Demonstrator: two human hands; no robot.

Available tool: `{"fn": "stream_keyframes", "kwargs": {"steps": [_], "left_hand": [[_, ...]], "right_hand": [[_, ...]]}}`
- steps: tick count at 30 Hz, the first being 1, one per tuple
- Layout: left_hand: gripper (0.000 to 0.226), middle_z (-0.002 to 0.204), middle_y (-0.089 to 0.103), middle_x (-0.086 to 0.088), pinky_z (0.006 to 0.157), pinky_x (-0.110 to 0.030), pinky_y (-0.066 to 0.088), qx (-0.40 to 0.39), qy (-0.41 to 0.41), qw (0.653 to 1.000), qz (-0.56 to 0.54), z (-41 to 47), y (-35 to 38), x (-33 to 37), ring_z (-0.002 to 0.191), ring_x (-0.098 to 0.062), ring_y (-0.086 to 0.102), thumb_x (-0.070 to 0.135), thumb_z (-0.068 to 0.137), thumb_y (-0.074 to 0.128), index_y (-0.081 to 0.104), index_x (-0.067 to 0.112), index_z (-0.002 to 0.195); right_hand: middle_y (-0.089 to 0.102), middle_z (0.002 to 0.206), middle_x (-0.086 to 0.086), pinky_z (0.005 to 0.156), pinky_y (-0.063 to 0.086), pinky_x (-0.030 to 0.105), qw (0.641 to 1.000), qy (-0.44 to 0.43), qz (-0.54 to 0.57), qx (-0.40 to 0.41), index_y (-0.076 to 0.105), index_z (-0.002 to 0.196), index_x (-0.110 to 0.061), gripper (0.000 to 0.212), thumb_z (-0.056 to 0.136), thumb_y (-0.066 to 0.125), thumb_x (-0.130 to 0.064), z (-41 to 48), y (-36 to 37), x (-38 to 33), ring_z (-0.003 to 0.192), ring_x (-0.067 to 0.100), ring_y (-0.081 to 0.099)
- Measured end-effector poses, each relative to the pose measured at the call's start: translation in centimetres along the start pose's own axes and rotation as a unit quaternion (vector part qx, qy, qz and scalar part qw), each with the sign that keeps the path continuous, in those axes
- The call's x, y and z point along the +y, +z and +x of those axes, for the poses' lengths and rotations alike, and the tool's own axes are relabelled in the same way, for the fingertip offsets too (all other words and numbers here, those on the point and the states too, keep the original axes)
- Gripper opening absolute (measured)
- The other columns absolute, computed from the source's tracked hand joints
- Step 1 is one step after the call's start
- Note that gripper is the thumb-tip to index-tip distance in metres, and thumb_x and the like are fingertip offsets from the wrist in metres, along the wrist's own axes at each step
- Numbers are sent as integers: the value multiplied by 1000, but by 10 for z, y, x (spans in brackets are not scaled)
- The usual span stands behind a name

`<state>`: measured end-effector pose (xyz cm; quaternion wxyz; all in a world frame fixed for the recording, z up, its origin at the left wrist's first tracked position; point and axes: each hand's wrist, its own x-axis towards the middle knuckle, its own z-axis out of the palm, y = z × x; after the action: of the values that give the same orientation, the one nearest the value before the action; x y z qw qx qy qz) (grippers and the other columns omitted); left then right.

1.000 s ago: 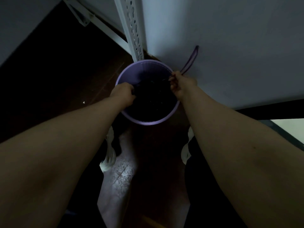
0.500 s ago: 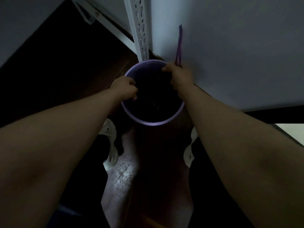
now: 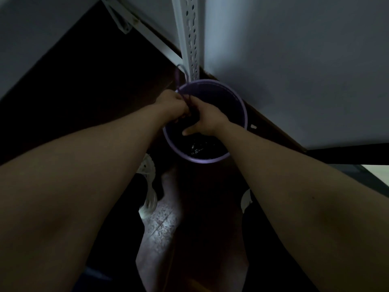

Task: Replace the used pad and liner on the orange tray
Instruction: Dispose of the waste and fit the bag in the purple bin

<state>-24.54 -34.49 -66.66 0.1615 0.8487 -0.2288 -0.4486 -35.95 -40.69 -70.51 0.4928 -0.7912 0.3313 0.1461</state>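
2 hands meet at the left edge of the purple bin (image 3: pixel 242 106) on the floor (image 3: pixel 162 224): the left hand (image 3: pixel 170 106) is curled round the thin purple string (image 3: pixel 177 76) of the black bag (image 3: pixel 200 146), and the right hand (image 3: pixel 203 121) pinches the same string just beside it, thumb sticking out. The bag sits inside the bin and looks soft, light, slippery and easy to rip, so it is best held by the string or the bunched top. The orange tray is not in view.

Smooth matt plastic bin (image 3: pixel 242 106), glossy crinkled liner (image 3: pixel 197 147), painted metal upright (image 3: pixel 190 34).
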Motion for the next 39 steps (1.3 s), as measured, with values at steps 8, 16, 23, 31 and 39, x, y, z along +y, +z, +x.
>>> {"fn": "stream_keyframes", "kwargs": {"steps": [8, 16, 23, 31, 39], "left_hand": [[18, 74, 64, 1, 70, -21, 49, -75, 48, 985, 150, -3, -8, -9, 65, -10, 58, 17, 88, 60, 66, 16, 71], [26, 90, 67, -7, 75, -29, 48, 18, 35, 996, 85, 2, -24, -14, 83, -17, 61, 24, 75, 77, 74, 9, 95], [20, 82, 61, -5, 75, -26, 44, -3, 21, 999, 49, -5, -13, -16, 85, -22, 61, 19, 82, 69, 72, 5, 96], [18, 89, 65, -7, 88, -31, 49, 21, 43, 999, -6, -6, -4, -4, 90, -19, 61, 23, 80, 72, 74, 11, 92], [22, 78, 62, -7, 65, -26, 48, 65, -1, 996, -53, -5, -12, -11, 71, -16, 58, 15, 73, 77, 73, 4, 92]], "right_hand": [[62, 116, 6, 81, 45, 36, 985, 10, -162, 53, 60, 120, -22, 30, 91, 54, -28, 5, -2, 2, 106, 27, 58], [63, 107, 9, 83, 48, 39, 981, 80, -176, 34, 65, 107, -16, 26, 95, 45, -28, 8, -9, 17, 94, 28, 59], [61, 121, 11, 96, 41, 35, 994, 95, -61, -8, 59, 121, -12, 33, 88, 62, -16, 3, -9, 18, 113, 29, 55], [68, 114, 13, 99, 45, 29, 992, -45, 108, 36, 64, 119, -4, 42, 78, 71, 0, -3, -13, -6, 109, 23, 62], [66, 106, 8, 92, 46, 38, 996, 8, -82, 35, 68, 106, -12, 23, 93, 56, -28, 9, -14, 12, 100, 25, 60]]}}
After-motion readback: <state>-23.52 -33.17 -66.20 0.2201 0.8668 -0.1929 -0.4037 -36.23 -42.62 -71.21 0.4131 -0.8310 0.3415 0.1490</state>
